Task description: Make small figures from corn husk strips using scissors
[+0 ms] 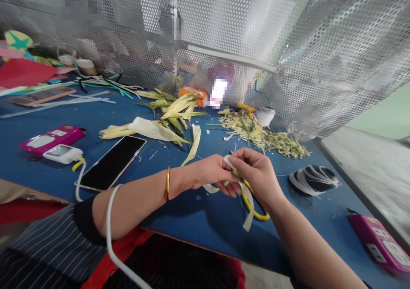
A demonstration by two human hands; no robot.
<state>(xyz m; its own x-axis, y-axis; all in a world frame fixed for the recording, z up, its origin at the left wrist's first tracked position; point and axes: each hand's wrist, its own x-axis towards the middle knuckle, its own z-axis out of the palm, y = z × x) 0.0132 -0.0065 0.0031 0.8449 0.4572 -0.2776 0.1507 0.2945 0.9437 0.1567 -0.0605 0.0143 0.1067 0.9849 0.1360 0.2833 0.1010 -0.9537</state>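
My left hand (214, 171) and my right hand (258, 169) meet over the front of the blue table, fingers closed on a pale strip of corn husk (248, 212). One end of the strip hangs below my right hand, and another pale piece shows under my left. Fingers hide the part between them. Yellow scissor handles (264, 215) lie beneath my right hand; the blades are hidden. Just beyond my left hand a narrow husk strip (192, 146) curls on the table. Larger corn husks (179, 109) are piled farther back.
A heap of husk scraps (256, 131) lies along the perforated metal screen (230, 37). To the right are a spool of white thread (314, 180) and a magenta device (379, 242). A black phone (112, 163) lies left, and a white cable (110, 229) crosses my left arm.
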